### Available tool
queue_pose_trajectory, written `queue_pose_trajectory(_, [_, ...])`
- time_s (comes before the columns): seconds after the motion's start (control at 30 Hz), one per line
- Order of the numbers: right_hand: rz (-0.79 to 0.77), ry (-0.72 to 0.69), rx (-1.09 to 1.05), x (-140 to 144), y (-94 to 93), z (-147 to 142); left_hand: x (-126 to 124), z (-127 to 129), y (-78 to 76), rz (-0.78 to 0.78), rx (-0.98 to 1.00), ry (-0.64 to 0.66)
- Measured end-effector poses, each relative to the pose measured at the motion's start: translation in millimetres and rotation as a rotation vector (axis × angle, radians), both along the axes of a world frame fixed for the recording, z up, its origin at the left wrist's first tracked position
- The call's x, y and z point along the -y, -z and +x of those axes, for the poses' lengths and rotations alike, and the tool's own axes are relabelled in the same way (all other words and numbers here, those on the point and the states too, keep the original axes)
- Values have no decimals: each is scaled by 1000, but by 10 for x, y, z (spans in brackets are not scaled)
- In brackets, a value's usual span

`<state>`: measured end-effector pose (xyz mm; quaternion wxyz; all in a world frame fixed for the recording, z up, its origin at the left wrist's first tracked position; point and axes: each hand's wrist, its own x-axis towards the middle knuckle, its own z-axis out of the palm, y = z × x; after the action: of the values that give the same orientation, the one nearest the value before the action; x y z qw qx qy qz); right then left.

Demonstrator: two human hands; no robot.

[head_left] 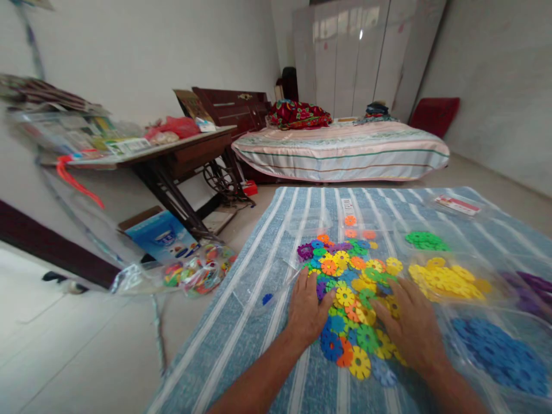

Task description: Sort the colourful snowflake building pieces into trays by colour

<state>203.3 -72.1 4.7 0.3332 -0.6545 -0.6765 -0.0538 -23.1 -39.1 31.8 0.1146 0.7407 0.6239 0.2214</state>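
Note:
A pile of mixed-colour plastic snowflake discs (345, 296) lies on the striped cloth. My left hand (307, 307) rests at the pile's left edge, fingers stretched forward, touching discs. Over the right side of the pile spreads my right hand (409, 322), its thumb pointing inward. I see nothing gripped in either hand. Clear containers to the right hold sorted discs: green discs (426, 241), yellow discs (448, 279), blue discs (502, 353) and purple discs (535, 290). A few orange discs (351, 221) sit at the far end, around another clear container.
A clear container (259, 290) with one blue disc stands left of the pile. A flat packet (457, 204) lies at the table's far right. Beyond are a bed (340, 152) and a cluttered sewing-machine table (172, 152). A bag of colourful pieces (200, 270) lies on the floor.

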Motion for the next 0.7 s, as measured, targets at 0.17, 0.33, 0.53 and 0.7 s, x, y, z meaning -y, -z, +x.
queue_pose_trajectory(0.17, [-56, 32, -48, -14, 113, 71, -88, 152, -109, -52, -42, -53])
queue_pose_trajectory(0.33, [-80, -25, -169, -33, 173, 51, -98, 245, -44, -30, 17, -54])
queue_pose_trajectory(0.53, [-83, -61, -380, 12, 151, -27, 38, 387, 7, -31, 144, 13])
queue_pose_trajectory(0.7, [-82, -47, -482, 35, 93, -54, 154, 518, -28, -1, 219, 38])
